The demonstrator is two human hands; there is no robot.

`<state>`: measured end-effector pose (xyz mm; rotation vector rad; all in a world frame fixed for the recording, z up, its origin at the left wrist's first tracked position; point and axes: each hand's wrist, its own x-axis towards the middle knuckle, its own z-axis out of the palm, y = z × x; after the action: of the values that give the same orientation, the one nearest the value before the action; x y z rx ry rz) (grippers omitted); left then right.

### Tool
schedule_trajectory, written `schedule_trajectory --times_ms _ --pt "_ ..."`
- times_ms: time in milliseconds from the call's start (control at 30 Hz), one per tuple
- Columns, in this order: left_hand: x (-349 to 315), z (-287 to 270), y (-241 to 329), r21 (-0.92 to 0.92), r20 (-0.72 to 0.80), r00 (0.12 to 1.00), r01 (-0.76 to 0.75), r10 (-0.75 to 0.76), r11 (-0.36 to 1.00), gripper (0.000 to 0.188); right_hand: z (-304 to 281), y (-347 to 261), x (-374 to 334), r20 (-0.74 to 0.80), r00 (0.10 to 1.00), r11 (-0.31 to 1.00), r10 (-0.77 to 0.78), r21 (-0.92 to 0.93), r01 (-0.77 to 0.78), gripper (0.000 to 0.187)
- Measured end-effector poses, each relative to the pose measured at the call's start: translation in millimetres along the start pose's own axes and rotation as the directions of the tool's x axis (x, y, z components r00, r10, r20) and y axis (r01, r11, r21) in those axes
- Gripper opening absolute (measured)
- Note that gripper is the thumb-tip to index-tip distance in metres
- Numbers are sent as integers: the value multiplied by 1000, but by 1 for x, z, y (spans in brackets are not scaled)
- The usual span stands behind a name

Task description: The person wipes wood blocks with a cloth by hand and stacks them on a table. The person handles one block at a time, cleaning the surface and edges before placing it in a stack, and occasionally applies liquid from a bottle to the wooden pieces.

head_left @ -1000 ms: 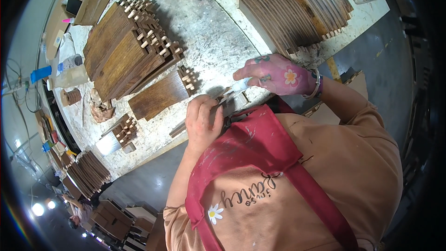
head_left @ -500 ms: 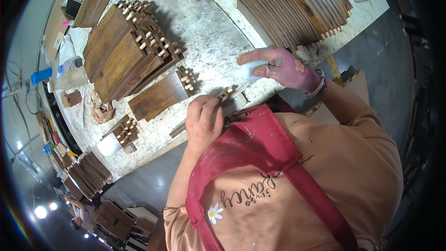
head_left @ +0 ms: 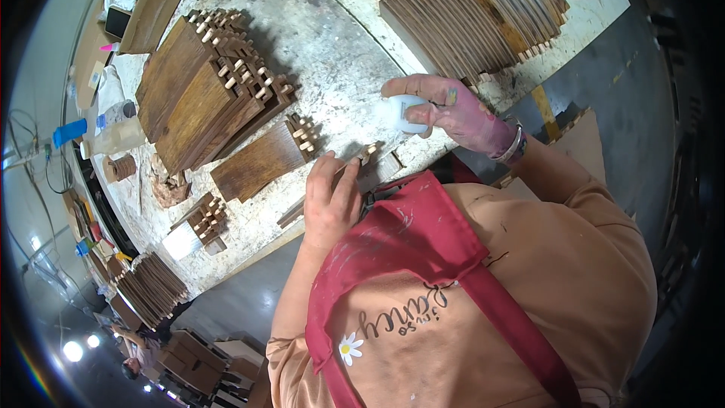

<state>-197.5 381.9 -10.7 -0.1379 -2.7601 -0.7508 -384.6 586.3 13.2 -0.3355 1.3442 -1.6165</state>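
Speckled white worktable (head_left: 332, 45), with a person in a red apron (head_left: 400, 219) at its near edge, both hands occupied.
Nearest, the left hand (head_left: 332, 196) grips a dark pegged wooden piece (head_left: 368, 153) at the table's near edge, its pale peg ends showing past the fingertips; just to the right, the right hand (head_left: 461, 117) clasps a white bottle (head_left: 398, 113) between thumb and fingers, above the tabletop. Beyond the left hand lies a single brown board (head_left: 257, 164) with pegs along one end, then a larger stack of pegged boards (head_left: 200, 98). Farther off at upper right, a row of boards (head_left: 453, 26) stands packed together.
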Motion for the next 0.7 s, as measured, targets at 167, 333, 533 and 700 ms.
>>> schedule_trajectory --times_ms 167,333,533,700 --pt "3 -1 -1 32 30 1000 3 -4 999 55 7 0 9 50 986 987 -162 4 162 53" --pt "2 -5 0 57 95 995 -16 10 998 57 1 -25 23 101 960 929 -260 -244 277 62" --pt "2 -9 4 48 187 981 46 -54 998 58 -32 -100 96 -30 923 824 -384 -463 327 42" --pt "0 -3 -3 98 159 987 -16 0 995 60 -68 -150 216 -192 839 772 -509 -532 347 41"
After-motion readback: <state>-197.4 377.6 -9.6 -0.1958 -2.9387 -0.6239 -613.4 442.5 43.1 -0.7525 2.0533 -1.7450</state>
